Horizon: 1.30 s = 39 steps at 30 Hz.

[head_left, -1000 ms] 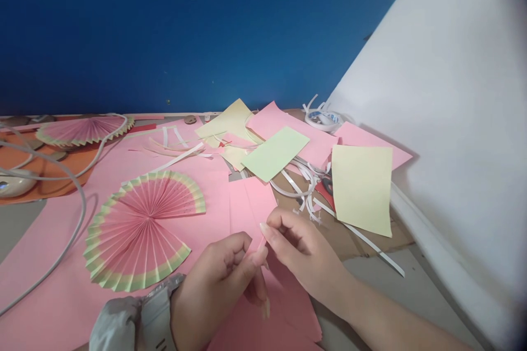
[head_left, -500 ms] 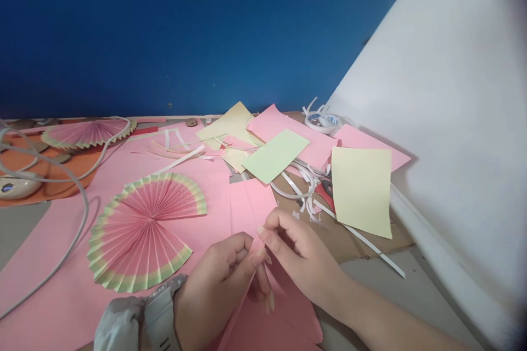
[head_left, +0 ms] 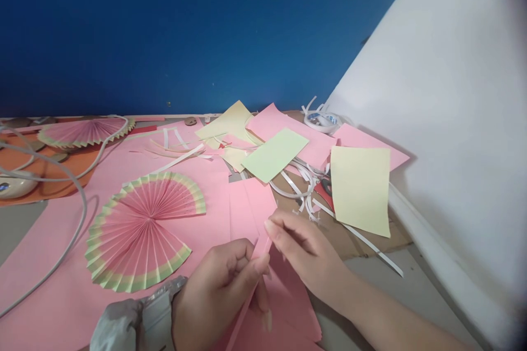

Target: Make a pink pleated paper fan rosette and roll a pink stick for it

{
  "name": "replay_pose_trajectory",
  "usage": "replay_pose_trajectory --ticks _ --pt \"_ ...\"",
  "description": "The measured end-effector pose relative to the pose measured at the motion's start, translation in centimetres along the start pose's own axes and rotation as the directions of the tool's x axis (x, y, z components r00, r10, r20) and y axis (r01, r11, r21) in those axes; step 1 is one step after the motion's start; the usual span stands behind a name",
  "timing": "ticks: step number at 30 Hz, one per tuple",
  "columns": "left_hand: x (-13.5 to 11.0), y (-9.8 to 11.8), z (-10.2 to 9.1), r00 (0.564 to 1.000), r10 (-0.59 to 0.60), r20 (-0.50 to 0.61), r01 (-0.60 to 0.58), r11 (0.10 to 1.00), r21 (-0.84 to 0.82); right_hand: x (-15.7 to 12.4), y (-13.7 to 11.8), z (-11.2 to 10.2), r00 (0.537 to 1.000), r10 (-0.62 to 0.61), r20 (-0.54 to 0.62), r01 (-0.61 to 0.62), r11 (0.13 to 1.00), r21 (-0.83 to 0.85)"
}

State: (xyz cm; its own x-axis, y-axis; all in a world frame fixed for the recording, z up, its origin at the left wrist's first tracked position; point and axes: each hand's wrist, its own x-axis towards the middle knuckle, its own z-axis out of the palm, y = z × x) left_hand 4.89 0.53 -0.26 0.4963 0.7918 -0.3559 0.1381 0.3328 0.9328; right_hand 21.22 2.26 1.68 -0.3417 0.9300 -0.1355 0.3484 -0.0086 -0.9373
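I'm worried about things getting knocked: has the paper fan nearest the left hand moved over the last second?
No. Judged against the blue wall, the paper fan shows no visible shift: same place, same angle.

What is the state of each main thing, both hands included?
Left hand, closed on pink strip
Right hand, pinching pink strip's upper end
Pink strip, held in both hands
Near fan, pleated, spread, gap at right
Far fan, pleated, spread
Cable, loosely looped
White strips, loose, scattered
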Motion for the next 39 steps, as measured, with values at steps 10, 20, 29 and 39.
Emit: replay_pose_trajectory --ticks 10,20,29,39 --pt "-0.1 0.2 0.1 1.0 0.012 0.02 -0.013 0.998 0.056 0.2 0.2 0.1 0.994 0.069 0.08 -0.072 0.997 0.037" --pt "-0.1 -0.1 0.0 0.994 0.111 0.012 -0.112 0.992 0.06 0.2 0.3 -0.1 0.971 0.116 0.211 -0.127 0.991 0.04" --pt "0.0 0.2 0.0 0.997 0.065 0.04 -0.066 0.998 0.022 0.0 0.5 0.6 0.997 0.02 0.069 -0.027 0.995 0.097" --pt "0.0 0.3 -0.1 0.997 0.05 0.053 -0.055 0.994 0.098 0.2 0.5 0.2 0.998 0.04 0.05 -0.047 0.989 0.138"
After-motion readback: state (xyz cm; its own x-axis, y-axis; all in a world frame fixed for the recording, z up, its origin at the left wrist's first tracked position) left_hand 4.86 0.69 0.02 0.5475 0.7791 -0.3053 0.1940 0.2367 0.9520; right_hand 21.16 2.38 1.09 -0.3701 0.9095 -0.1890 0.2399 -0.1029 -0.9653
